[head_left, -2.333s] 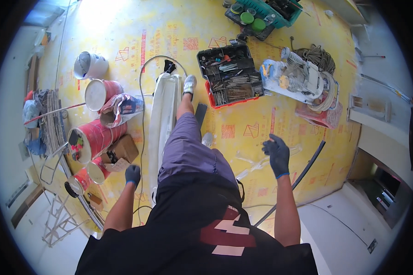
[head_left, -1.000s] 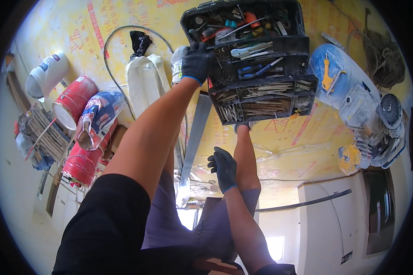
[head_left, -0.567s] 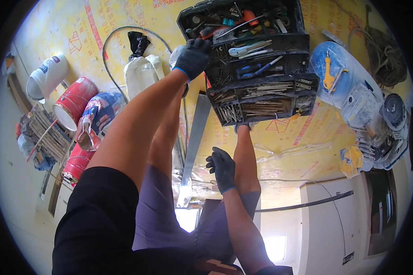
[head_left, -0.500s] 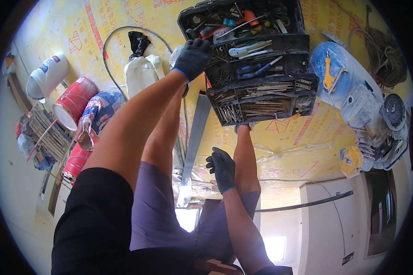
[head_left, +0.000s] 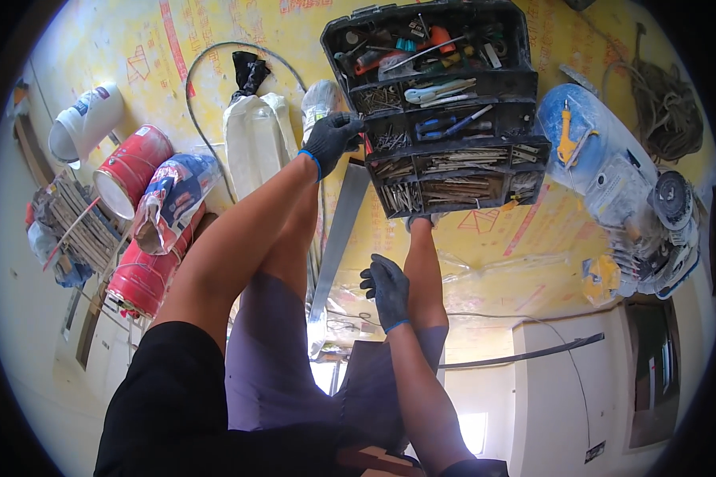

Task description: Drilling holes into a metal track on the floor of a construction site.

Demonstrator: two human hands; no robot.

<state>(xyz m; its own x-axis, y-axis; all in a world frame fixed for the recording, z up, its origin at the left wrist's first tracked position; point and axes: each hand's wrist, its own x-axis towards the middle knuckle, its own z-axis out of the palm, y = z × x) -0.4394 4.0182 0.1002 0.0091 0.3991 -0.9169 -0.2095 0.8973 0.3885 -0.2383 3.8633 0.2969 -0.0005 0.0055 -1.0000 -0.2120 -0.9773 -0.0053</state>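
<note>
First: What is recorded on the left?

Second: A bundle of grey strips [head_left: 79, 215] beside the wall. Next, a white bucket [head_left: 95, 119], with a red tin [head_left: 130, 171] nearer, then a printed sack [head_left: 177, 191] overlapping another red tin in the view.

First: And moving right?

Second: A long white wrapped package [head_left: 254, 135], with a black plastic bag [head_left: 249, 73] at its far end. Then the left hand [head_left: 332, 143], in a dark glove, at the left edge of the black toolbox [head_left: 511, 86]. Its fingers are bent; whether they grip the edge cannot be told from this angle.

First: The right hand?

Second: The right hand [head_left: 386, 290], also gloved, is well apart from the left and nearer the body, in front of the right leg, fingers loosely bent.

First: Where is the toolbox?

Second: On the yellow floor sheet [head_left: 497, 238], far side, right of the left hand. It holds blue-handled tools [head_left: 428, 124] and, in nearer compartments, slender bits [head_left: 463, 159].

First: The far right?

Second: A yellow-handled tool [head_left: 566, 141] on plastic-wrapped equipment, then coiled rope [head_left: 667, 115].
</note>
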